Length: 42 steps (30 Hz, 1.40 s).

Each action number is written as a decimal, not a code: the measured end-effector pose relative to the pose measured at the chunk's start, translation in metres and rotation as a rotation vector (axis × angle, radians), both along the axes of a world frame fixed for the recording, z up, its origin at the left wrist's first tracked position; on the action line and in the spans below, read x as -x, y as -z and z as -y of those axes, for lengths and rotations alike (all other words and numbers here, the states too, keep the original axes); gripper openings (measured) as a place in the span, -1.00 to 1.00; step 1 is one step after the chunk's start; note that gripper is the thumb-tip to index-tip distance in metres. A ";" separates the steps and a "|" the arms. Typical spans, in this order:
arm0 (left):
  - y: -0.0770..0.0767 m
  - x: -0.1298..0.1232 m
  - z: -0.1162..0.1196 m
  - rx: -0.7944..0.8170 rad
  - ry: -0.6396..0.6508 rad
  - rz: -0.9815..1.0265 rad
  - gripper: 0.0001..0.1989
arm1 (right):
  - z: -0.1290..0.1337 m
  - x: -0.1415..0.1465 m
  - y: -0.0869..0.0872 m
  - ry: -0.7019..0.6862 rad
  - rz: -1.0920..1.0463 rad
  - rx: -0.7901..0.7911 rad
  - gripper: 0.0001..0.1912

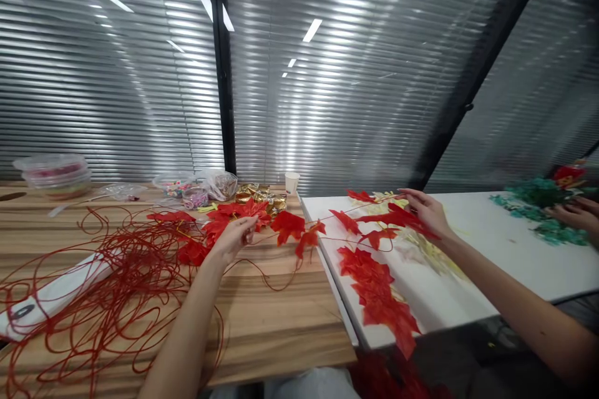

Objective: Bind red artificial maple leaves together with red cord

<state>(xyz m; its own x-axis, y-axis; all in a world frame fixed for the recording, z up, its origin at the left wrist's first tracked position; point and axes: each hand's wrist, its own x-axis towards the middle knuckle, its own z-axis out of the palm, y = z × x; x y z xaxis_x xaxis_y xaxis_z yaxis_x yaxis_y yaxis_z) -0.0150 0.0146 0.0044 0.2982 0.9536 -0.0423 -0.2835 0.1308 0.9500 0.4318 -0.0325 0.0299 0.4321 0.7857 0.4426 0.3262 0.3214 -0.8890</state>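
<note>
Stretching leaf garland (327,234) between hands (234,238) (428,211)

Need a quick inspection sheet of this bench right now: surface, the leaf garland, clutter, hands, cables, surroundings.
Surface: wooden table abutting white table.
Job's things: red leaf garland stretched between both hands; more red leaves on the white table.
Clutter: red wire tangle, plastic tubs, paper cup, gold pieces.
Hands: left hand and right hand pinch the garland.
Cables: nothing seen.
Surroundings: window blinds; another person's hand at green foliage.

Ribbed glass wall (355,93) behind wooden table (281,318) and white table (524,249).
</note>
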 end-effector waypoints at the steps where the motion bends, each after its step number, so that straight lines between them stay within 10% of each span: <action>1: -0.003 0.001 -0.001 0.038 -0.002 0.132 -0.78 | 0.001 -0.004 0.002 0.009 0.017 0.009 -0.64; 9: -0.024 0.001 0.008 0.073 0.032 0.745 -0.78 | 0.013 -0.013 0.004 0.042 0.089 0.002 -0.58; 17: -0.021 -0.006 0.015 0.134 0.243 0.686 -0.73 | 0.019 -0.021 0.022 0.032 0.453 0.112 -0.57; 33: -0.015 -0.015 0.015 -0.063 0.111 0.719 -0.79 | 0.027 -0.017 0.051 -0.054 1.084 0.130 -0.67; 42: -0.006 -0.022 0.013 -0.095 0.134 0.420 -0.75 | 0.027 0.100 0.026 -0.050 0.923 -0.015 -0.68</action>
